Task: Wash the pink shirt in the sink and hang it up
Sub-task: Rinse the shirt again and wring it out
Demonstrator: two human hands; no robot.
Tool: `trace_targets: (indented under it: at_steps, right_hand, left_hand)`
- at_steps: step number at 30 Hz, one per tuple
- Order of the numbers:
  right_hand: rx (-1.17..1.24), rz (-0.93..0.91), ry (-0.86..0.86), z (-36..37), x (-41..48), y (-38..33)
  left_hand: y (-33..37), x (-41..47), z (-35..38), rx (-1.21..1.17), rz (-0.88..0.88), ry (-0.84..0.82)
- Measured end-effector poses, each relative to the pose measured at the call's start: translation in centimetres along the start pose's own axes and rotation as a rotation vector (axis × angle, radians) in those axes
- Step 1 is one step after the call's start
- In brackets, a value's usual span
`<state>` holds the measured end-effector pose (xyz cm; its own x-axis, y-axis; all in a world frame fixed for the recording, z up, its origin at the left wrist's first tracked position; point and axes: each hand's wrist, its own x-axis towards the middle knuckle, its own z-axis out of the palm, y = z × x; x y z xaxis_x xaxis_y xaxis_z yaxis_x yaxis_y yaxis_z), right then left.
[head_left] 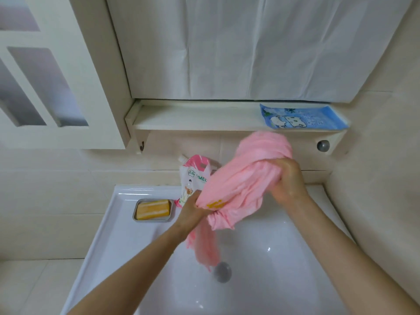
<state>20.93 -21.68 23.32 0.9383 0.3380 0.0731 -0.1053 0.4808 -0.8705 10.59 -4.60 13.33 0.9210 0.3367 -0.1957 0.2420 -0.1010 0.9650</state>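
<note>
Sink (272, 258): white basin with a drain (222, 271).
Pink shirt (245, 178): was held bunched above the basin, probably so drips fell inside. Its long axis slanted from lower left up to far right, and a loose tail hung toward the drain.
Left hand (192, 210): fingers gripped the lower end.
Right hand (288, 183): fingers were clamped on the upper bunch.
Soap (152, 210) and detergent pouch (193, 176): stood on the tabletop behind.
Shelf (193, 119): carried a blue packet (302, 119).
</note>
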Motion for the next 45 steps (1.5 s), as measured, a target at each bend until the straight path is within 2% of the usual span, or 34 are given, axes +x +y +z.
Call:
trace_targets:
  at_steps: [4, 8, 10, 12, 15, 18, 20, 24, 26, 28, 30, 35, 37, 39, 42, 45]
  right_hand:
    - [-0.113, 0.127, -0.034, -7.7, -1.5, 2.0]
    - [-0.407, 0.522, -0.022, -13.7, -3.4, 6.1]
    - [-0.629, 0.637, -0.002, -14.6, -4.5, 7.3]
    - [-0.807, 0.558, -0.026, -13.6, -4.9, 7.8]
    - [-0.853, 0.236, -0.266, -8.5, -4.4, 7.3]
    - [-0.863, 0.093, -0.371, -3.7, -3.3, 6.8]
    - [-0.819, 0.055, -0.374, -2.3, -2.8, 6.2]
    - [-0.768, 0.023, -0.427, -1.9, -2.2, 5.5]
    - [-0.742, 0.017, -0.383, -1.6, -2.2, 5.5]
    - [-0.71, 0.02, -0.332, -1.1, -2.4, 5.8]
    - [-0.655, 0.017, -0.278, -0.3, -2.6, 6.1]
    - [-0.393, -0.032, -0.121, 2.0, -2.2, 6.4]
    - [-0.335, -0.044, -0.07, 2.9, -2.0, 6.6]
    - [-0.314, -0.064, -0.037, 3.7, -1.8, 6.9]
    - [-0.359, -0.022, -0.108, 4.2, -1.7, 6.6]
    - [-0.605, 0.072, -0.367, 2.7, -1.4, 4.9]
  left_hand:
    - [-0.1, 0.4, -0.8, 0.144, 0.005, 0.103]
    - [2.2, 0.5, 0.5, 0.284, 0.091, 0.154]
    - [3.2, 0.6, 1.3, 0.373, 0.146, 0.151]
    - [3.9, 0.7, 2.2, 0.447, 0.204, 0.133]
    - [4.4, 0.9, 3.7, 0.603, 0.304, 0.049]
    - [6.0, 0.9, 4.3, 0.697, 0.324, -0.131]
    - [7.3, 1.1, 3.3, 0.618, 0.248, -0.251]
    - [7.2, 1.0, -0.8, 0.204, 0.087, -0.45]
    - [6.0, 0.9, -2.2, 0.027, 0.058, -0.412]
    - [5.1, 0.9, -2.6, 0.051, 0.066, -0.358]
    - [4.3, 0.5, -1.8, 0.085, 0.081, -0.431]
    - [2.8, -0.5, 0.1, -0.262, 0.025, -0.521]
    - [2.8, -0.9, 0.8, -0.303, 0.026, -0.517]
    - [3.1, -1.3, 1.9, -0.34, 0.044, -0.437]
    - [3.6, -1.5, 2.7, -0.371, 0.025, -0.34]
    - [3.6, -1.4, 2.7, -0.254, -0.001, -0.332]
